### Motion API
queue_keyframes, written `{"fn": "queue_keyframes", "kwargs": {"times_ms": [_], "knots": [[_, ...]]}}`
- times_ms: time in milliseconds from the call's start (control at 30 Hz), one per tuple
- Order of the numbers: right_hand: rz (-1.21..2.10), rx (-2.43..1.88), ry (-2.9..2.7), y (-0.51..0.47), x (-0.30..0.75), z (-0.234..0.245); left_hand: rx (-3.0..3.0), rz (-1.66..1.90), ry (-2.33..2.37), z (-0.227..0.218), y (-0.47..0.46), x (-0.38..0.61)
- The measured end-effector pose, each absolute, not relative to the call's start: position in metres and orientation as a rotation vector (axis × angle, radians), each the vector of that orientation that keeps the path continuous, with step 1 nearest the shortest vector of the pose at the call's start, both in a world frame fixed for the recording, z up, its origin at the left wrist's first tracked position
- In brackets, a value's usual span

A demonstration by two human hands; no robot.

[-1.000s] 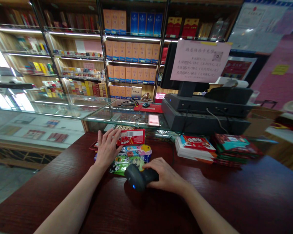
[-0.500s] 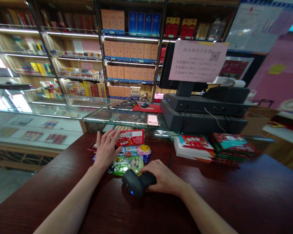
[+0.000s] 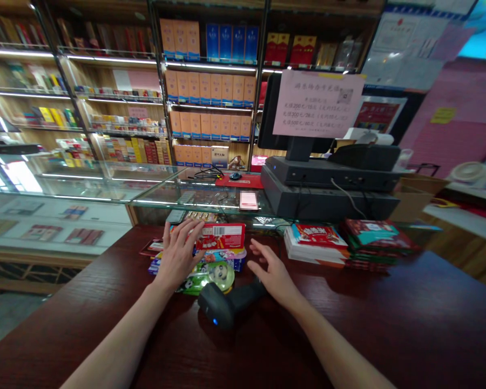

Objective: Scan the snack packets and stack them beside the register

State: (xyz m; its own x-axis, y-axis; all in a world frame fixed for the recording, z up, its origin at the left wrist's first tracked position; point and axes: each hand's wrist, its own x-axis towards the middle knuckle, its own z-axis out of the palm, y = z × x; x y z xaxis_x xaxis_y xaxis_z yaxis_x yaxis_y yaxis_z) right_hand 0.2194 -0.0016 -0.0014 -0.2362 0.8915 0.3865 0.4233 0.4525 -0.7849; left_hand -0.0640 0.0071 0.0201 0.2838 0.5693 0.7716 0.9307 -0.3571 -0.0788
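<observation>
My left hand [image 3: 181, 249] lies over a small pile of packets, fingers stretched and spread across the left part of a red snack packet [image 3: 227, 236] with a barcode. Beneath it are a green panda-print packet [image 3: 210, 276] and other colourful packets, partly covered. My right hand [image 3: 273, 273] is open above the handle end of a black barcode scanner [image 3: 218, 305], its fingers pointing towards the red packet's right end. The scanner rests on the dark wooden counter [image 3: 243, 356] with a blue light on. Whether my right hand still touches its handle is hard to tell.
Stacks of white-edged red packets [image 3: 316, 246] and dark red-green packets [image 3: 378, 243] sit to the right. Behind stand a cash register with a monitor [image 3: 328, 183], a glass display case [image 3: 174, 189], a mouse [image 3: 235, 176] and shelves of boxes [image 3: 210, 89].
My right hand has let go of the scanner and moved up and forward, fingers opening. The red packet and my left hand have shifted slightly to the right over the pile.
</observation>
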Motion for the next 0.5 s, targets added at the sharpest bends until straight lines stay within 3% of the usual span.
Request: {"fn": "queue_keyframes", "kwargs": {"times_ms": [500], "knots": [[0.916,-1.049,-1.692,0.0042,0.2186,-0.0076,-2.070,-0.832,-1.319,0.0178,0.0049,-0.0544]]}}
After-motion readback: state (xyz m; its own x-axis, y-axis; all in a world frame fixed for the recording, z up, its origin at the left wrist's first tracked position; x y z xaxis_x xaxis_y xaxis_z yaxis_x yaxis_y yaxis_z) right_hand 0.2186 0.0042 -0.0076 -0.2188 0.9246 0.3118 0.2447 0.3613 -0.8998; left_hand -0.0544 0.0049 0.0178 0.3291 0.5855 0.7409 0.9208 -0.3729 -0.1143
